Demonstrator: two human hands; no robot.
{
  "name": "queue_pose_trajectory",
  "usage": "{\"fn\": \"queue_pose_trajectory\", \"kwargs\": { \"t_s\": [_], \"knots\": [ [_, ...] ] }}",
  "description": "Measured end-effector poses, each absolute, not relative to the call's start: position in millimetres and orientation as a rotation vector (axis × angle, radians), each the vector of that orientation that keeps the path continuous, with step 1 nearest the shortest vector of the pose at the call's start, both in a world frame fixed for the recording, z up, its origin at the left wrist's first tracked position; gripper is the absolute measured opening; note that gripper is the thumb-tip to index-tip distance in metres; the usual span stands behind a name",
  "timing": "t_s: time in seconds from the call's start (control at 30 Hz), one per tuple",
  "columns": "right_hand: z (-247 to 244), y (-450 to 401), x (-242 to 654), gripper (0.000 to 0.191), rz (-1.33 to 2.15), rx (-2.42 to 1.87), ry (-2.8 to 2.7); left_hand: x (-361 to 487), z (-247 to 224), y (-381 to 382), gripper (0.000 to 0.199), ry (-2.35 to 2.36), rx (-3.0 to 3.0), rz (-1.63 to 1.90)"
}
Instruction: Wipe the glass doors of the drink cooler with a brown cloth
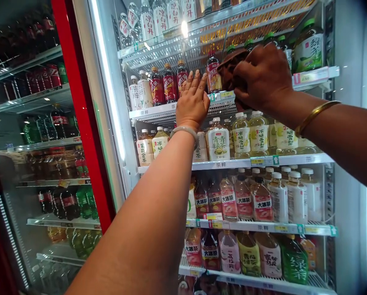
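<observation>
My left hand (193, 100), with a pale bangle at its wrist, reaches up to the second shelf from the top, fingers stretched out beside the dark red bottles (168, 84). It holds nothing that shows. On the right, my right hand (257, 76), a gold bangle on its wrist, grips a crumpled brown cloth (231, 67) with its fingers closed. The cloth hangs close to a red-labelled bottle (213, 73) and hides part of the shelf behind it.
The open cooler holds rows of bottles, with white-capped ones (219, 141) below my hands. Shelf edges (226, 164) jut forward. A red door frame (85, 123) stands at the left, beside another cooler with drinks. A green-labelled bottle (308, 47) stands at the upper right.
</observation>
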State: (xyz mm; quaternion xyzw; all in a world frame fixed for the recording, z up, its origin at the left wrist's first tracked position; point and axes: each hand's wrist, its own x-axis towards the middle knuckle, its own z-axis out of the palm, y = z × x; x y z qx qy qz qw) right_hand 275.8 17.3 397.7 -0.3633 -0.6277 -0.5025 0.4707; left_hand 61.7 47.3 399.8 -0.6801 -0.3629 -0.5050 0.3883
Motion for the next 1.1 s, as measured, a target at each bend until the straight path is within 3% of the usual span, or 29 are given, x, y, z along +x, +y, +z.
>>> {"fn": "queue_pose_trajectory", "kwargs": {
  "t_s": [0.1,0.33,0.57,0.77,0.97,1.1],
  "knots": [
    [396,15,255,0.039,-1.164,-0.926,-1.383,61,399,46,0.059,-0.897,-1.729,-1.304],
    [385,30,301,0.032,-1.383,-0.654,-1.859,61,397,43,0.06,-0.849,-1.713,-1.31],
    [399,23,276,0.033,-1.149,-0.911,-1.33,62,396,40,0.06,-0.856,-1.686,-1.288],
    [382,30,302,0.028,-1.377,-0.596,-1.798,60,396,41,0.06,-0.87,-1.649,-1.232],
    [412,35,298,0.028,-1.146,-0.878,-1.232,61,395,38,0.06,-0.885,-1.65,-1.234],
    [400,30,269,0.029,-1.286,-0.788,-1.426,61,395,38,0.059,-0.84,-1.657,-1.259]
  ]
}}
